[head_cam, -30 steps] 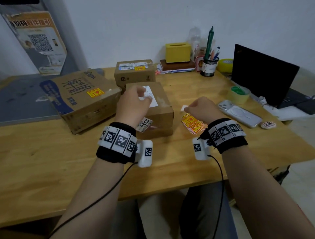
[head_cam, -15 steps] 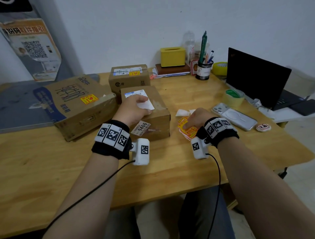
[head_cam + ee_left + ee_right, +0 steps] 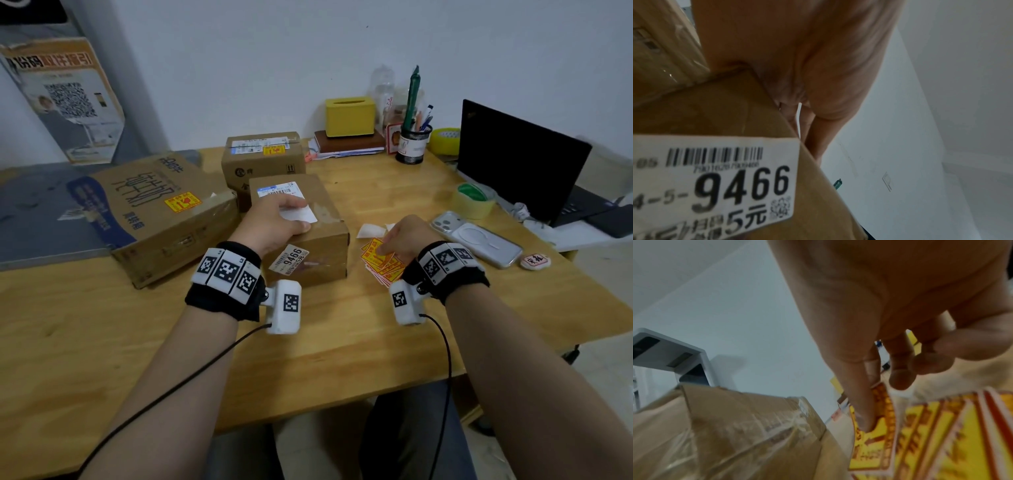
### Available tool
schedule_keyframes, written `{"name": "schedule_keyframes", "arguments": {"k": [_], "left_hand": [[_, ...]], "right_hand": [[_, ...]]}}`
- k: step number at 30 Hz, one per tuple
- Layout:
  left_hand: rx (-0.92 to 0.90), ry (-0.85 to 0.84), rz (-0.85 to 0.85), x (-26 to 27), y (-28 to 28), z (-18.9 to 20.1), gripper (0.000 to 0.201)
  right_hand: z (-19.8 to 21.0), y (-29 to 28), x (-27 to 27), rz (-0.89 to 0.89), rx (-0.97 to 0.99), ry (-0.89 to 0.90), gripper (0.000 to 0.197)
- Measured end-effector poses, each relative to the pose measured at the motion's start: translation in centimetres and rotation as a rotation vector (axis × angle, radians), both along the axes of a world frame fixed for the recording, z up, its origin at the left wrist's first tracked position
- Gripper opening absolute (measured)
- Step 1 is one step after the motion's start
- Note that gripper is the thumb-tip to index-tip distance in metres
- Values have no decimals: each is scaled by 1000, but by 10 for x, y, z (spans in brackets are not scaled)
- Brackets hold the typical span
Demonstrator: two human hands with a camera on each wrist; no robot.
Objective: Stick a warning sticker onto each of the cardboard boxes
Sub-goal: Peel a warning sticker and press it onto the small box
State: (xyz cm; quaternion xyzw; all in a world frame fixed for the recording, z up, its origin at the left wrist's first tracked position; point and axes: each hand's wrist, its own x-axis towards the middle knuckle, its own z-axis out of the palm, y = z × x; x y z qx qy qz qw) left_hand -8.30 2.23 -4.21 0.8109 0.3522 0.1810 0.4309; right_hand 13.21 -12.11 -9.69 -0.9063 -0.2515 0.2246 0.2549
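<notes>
Both bare forearms wear black wristbands (image 3: 222, 294) faced with white blocks of black square codes, each carrying a white camera pod (image 3: 286, 306) with its own code and a black cable (image 3: 171, 394).

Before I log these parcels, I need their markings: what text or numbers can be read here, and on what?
"9466" and "5元": white label on the near box.
"4-5-": same label, cut off.
Warning stickers, shipping labels, large box print, wall poster: too small or blurred to read.
</notes>
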Motion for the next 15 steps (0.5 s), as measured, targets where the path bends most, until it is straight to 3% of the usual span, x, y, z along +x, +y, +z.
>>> {"name": "schedule_keyframes", "arguments": {"k": [5,8,11,15], "left_hand": [[1,70,-85,-1,5,12,41],[-23,19,-98,0,11,25,31],[-16,-83,-49,0,18,36,19],[-12,-178,-13,2,27,50,23]], "right_hand": [[21,4,-11,-61,346,87,14],[45,17,-20,-45,555,116,9],[69,33,-30,-4,703,167,12],[95,48,-45,63,859,307,19]]}}
